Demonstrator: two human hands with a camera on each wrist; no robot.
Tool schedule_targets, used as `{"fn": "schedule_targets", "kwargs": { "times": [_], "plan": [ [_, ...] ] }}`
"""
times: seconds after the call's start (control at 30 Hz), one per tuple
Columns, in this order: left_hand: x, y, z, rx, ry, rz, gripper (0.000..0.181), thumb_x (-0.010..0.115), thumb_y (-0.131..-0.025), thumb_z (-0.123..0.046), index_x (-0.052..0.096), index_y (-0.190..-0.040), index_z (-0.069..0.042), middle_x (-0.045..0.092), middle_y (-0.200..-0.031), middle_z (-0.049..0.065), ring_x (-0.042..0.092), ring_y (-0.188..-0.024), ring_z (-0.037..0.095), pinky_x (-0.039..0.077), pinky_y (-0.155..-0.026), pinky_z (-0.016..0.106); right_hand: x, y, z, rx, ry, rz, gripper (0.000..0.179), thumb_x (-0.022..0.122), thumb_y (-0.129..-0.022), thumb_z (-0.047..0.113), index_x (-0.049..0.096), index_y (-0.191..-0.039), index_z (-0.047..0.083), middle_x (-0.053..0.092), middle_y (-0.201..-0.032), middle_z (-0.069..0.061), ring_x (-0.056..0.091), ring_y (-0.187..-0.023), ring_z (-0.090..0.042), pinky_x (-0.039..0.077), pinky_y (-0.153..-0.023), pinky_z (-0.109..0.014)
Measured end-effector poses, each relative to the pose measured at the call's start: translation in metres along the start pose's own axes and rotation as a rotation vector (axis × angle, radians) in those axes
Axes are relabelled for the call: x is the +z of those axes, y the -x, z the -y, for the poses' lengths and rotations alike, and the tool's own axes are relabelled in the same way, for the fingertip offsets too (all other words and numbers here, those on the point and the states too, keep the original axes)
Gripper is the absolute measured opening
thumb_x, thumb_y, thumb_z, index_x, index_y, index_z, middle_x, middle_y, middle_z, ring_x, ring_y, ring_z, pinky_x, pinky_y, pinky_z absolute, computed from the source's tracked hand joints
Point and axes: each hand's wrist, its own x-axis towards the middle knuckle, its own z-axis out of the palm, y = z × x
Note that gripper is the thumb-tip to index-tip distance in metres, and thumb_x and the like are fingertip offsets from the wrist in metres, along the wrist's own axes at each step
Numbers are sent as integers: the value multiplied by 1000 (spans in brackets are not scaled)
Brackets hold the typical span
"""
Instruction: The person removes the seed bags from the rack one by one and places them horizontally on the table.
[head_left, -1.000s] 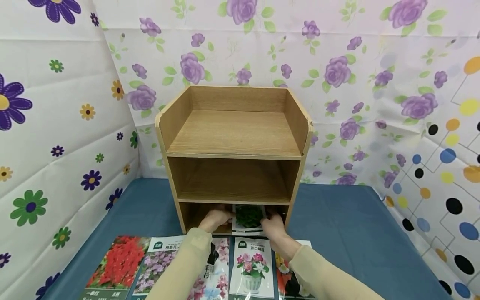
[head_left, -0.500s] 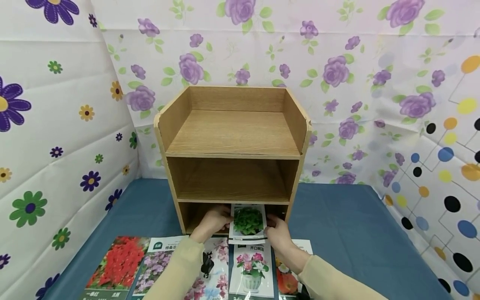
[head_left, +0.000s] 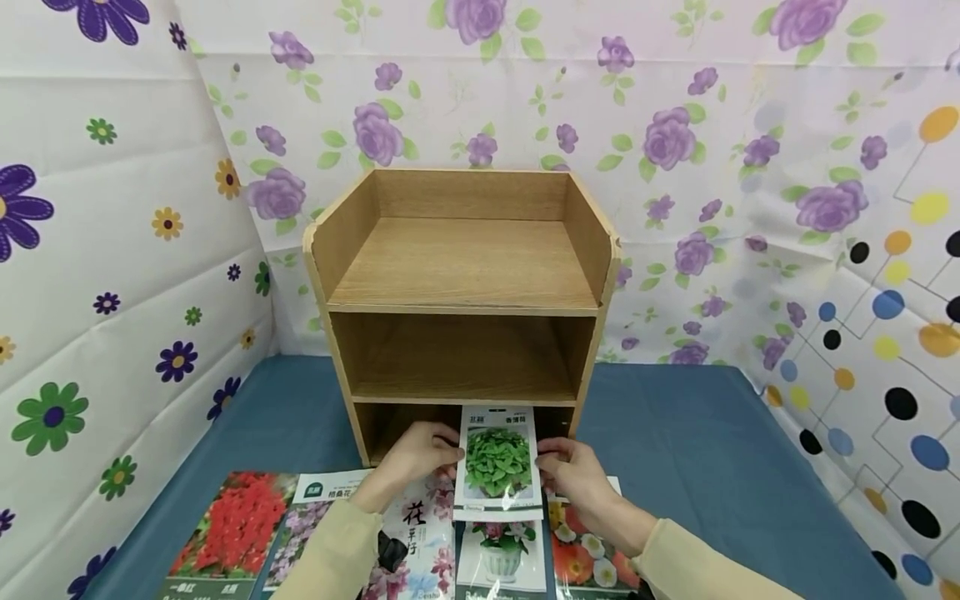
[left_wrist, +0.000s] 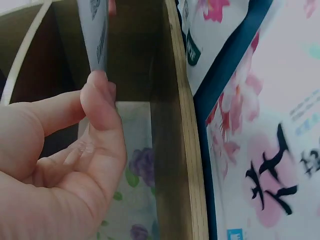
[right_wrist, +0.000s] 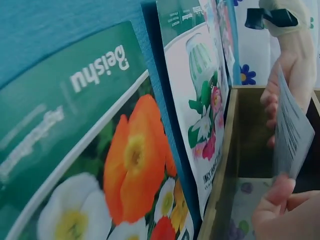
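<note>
A white seed packet (head_left: pixel 498 462) with a picture of green leaves stands at the front of the wooden shelf's lowest compartment, overlapping a packet of potted pink flowers (head_left: pixel 504 562) in the head view. My left hand (head_left: pixel 416 458) pinches its left edge between thumb and fingers. On the opposite edge, my right hand (head_left: pixel 588 483) pinches it the same way. The left wrist view catches the packet (left_wrist: pixel 95 35) nearly edge-on above the thumb tip. Printed text on the packet's back (right_wrist: pixel 292 132) shows in the right wrist view.
The three-level wooden shelf (head_left: pixel 465 310) stands behind the hands on a blue cloth (head_left: pixel 675 467). A row of flower seed packets lies before it, including a red one (head_left: pixel 243 521) at left and an orange-and-white one (head_left: pixel 585 554) under the right forearm. Patterned sheets (head_left: pixel 450 100) hang around.
Both hands have drawn the green-leaf packet out of the lowest compartment toward me. More of its front shows now, and it covers the upper part of the potted-flower packet.
</note>
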Motion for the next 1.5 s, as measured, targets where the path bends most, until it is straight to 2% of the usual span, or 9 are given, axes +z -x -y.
{"fn": "schedule_targets", "kwargs": {
  "times": [0.17,0.27,0.4,0.67,0.8,0.93,1.2,1.5],
  "plan": [
    [5,12,-1,-6,50,52,33,66,-93,-6,54,-120,9,67,-78,12,66,-66,31,56,-66,49,-11,7,3,46,10,60,26,60,-96,8,58,-118,-7,63,-81,-11,58,-65,-21,48,-59,-38],
    [12,17,-1,-12,64,78,30,66,-92,-6,55,-117,7,67,-75,12,65,-61,27,56,-62,46,-19,14,5,70,39,93,27,61,-97,11,59,-117,-7,64,-79,-11,59,-63,-21,48,-56,-36],
    [25,20,-1,-25,101,114,22,67,-92,-5,56,-108,6,67,-72,14,63,-56,19,56,-57,39,-32,22,1,107,56,107,28,61,-97,13,60,-116,-6,63,-73,-10,58,-57,-17,47,-52,-34],
    [58,26,3,-34,194,174,12,67,-90,1,56,-94,5,67,-72,17,64,-54,19,56,-54,34,-60,36,-13,158,56,118,24,63,-95,15,64,-109,-5,64,-76,-8,56,-58,-13,48,-54,-32],
    [74,32,3,-49,267,170,9,66,-88,4,57,-87,6,67,-72,18,65,-55,18,57,-56,33,-74,42,-13,169,83,144,22,65,-94,18,66,-104,-2,65,-76,-6,59,-61,-14,49,-56,-32],
    [85,34,3,-59,295,144,8,66,-86,4,59,-87,4,68,-72,17,67,-58,18,57,-57,32,-86,47,-14,181,76,194,21,64,-94,18,66,-103,-1,64,-75,-5,58,-61,-13,49,-56,-31],
    [114,24,-8,-48,266,201,4,63,-89,2,64,-85,2,68,-70,17,66,-56,18,57,-57,34,-122,56,-32,235,106,243,21,63,-95,17,66,-103,-3,65,-77,-6,62,-65,-14,53,-59,-31],
    [154,5,-34,-72,173,271,15,61,-94,-3,69,-82,0,67,-68,15,64,-52,16,57,-55,34,-177,59,-38,312,149,242,20,65,-95,20,69,-98,1,64,-75,-5,62,-64,-15,56,-63,-35]
  ]
}}
